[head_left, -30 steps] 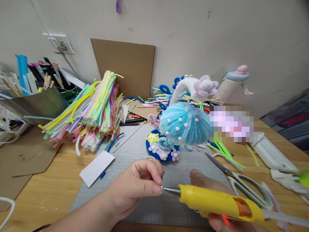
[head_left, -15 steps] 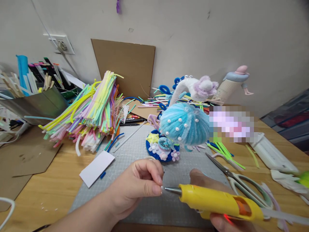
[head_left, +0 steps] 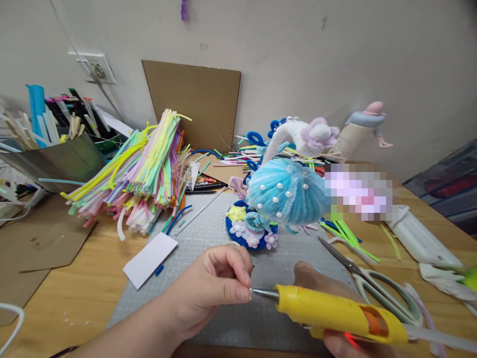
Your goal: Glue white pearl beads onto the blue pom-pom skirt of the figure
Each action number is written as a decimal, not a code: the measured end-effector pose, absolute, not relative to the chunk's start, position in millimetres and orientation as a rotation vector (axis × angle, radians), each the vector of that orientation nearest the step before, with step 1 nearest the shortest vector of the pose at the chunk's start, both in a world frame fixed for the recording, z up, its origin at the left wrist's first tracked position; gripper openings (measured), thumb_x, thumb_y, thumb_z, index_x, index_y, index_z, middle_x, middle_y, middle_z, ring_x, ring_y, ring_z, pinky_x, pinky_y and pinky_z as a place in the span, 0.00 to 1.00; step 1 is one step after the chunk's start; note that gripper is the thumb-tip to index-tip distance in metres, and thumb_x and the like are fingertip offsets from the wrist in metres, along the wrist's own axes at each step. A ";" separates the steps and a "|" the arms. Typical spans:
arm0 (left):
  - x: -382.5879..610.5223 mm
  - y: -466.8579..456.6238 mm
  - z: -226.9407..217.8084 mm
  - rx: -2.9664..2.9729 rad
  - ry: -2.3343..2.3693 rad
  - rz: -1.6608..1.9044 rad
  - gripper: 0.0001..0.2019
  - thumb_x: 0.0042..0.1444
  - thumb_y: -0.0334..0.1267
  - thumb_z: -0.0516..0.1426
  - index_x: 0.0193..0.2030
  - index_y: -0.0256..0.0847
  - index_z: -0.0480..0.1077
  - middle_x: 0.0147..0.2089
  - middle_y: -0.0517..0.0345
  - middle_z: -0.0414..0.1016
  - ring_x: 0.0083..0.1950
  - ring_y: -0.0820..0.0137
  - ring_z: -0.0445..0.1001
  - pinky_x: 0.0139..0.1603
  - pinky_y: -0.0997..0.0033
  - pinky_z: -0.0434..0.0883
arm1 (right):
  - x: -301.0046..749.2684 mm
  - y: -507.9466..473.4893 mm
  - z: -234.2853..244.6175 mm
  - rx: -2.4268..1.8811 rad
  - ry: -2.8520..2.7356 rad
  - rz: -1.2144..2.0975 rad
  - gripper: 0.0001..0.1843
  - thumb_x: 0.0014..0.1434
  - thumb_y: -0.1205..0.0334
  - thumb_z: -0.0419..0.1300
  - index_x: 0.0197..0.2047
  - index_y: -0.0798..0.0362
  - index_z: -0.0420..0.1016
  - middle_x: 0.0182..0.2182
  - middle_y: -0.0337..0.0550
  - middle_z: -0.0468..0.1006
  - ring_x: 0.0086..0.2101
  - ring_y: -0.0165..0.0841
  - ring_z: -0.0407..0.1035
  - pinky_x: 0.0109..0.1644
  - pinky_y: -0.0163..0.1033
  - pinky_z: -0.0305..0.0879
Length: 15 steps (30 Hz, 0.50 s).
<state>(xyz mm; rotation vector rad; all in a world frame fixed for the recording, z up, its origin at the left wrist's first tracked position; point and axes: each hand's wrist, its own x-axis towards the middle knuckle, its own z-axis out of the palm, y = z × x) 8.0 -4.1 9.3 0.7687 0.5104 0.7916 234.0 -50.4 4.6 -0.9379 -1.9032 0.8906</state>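
My left hand (head_left: 214, 291) is pinched shut on a tiny pearl bead (head_left: 250, 290) held at its fingertips. The metal nozzle of a yellow glue gun (head_left: 335, 314) touches that bead. My right hand (head_left: 328, 298) grips the gun from behind and below; most of it is hidden by the gun. Both hands hover over a grey cutting mat (head_left: 208, 238). Beyond them on the mat stands a blue fuzzy mushroom figure (head_left: 285, 196) dotted with pearls, on a blue base with small flowers.
A big pile of coloured pipe cleaners (head_left: 145, 169) lies at the left. Scissors (head_left: 368, 283) lie right of the mat. A white card (head_left: 150, 258) sits on the mat's left edge. A metal bin (head_left: 55, 154) of tools, cardboard (head_left: 197, 102) and a doll (head_left: 363, 124) stand behind.
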 end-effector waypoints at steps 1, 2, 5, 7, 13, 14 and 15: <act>8.2 -3.7 10.0 0.774 0.519 0.796 0.07 0.39 0.35 0.71 0.24 0.43 0.78 0.28 0.63 0.64 0.29 0.76 0.61 0.30 0.74 0.54 | 233.4 -48.7 4.3 -0.930 -1.889 0.881 0.15 0.61 0.41 0.54 0.33 0.41 0.69 0.24 0.35 0.72 0.24 0.34 0.69 0.28 0.38 0.65; 8.3 -3.4 10.5 0.779 0.530 0.800 0.07 0.38 0.35 0.71 0.23 0.43 0.78 0.27 0.63 0.64 0.29 0.76 0.61 0.29 0.74 0.54 | 233.0 -47.4 3.8 -0.919 -1.882 0.870 0.15 0.60 0.41 0.55 0.32 0.41 0.68 0.24 0.34 0.72 0.24 0.34 0.69 0.27 0.38 0.64; 8.3 -3.5 11.4 0.785 0.556 0.808 0.07 0.37 0.36 0.72 0.23 0.43 0.78 0.27 0.63 0.63 0.29 0.76 0.61 0.29 0.74 0.53 | 233.7 -46.2 1.2 -0.878 -1.893 0.859 0.14 0.60 0.41 0.55 0.34 0.41 0.69 0.25 0.34 0.72 0.25 0.35 0.69 0.27 0.38 0.65; 8.0 -4.3 11.3 0.784 0.558 0.804 0.07 0.37 0.36 0.71 0.22 0.43 0.78 0.27 0.63 0.63 0.29 0.76 0.60 0.29 0.74 0.53 | 234.5 -48.1 0.1 -0.880 -1.898 0.864 0.14 0.61 0.42 0.54 0.34 0.41 0.71 0.26 0.36 0.73 0.26 0.35 0.70 0.29 0.37 0.65; 7.7 -3.7 11.5 0.777 0.553 0.803 0.08 0.38 0.37 0.71 0.22 0.43 0.77 0.26 0.63 0.62 0.29 0.75 0.60 0.29 0.73 0.52 | 230.9 -52.3 1.9 -0.904 -1.863 0.840 0.17 0.61 0.42 0.54 0.35 0.45 0.73 0.27 0.38 0.73 0.25 0.33 0.69 0.28 0.36 0.66; 7.9 -3.2 11.8 0.773 0.558 0.803 0.08 0.37 0.37 0.71 0.22 0.43 0.77 0.26 0.63 0.62 0.29 0.75 0.59 0.29 0.73 0.52 | 230.3 -51.8 3.0 -0.906 -1.860 0.839 0.17 0.60 0.40 0.54 0.35 0.44 0.73 0.25 0.37 0.73 0.24 0.34 0.69 0.27 0.37 0.65; 8.1 -2.8 12.2 0.771 0.565 0.803 0.08 0.37 0.37 0.72 0.22 0.43 0.77 0.26 0.63 0.61 0.29 0.75 0.59 0.29 0.73 0.52 | 229.9 -51.1 4.4 -0.907 -1.858 0.844 0.18 0.59 0.39 0.54 0.36 0.43 0.73 0.24 0.37 0.72 0.23 0.34 0.68 0.26 0.37 0.65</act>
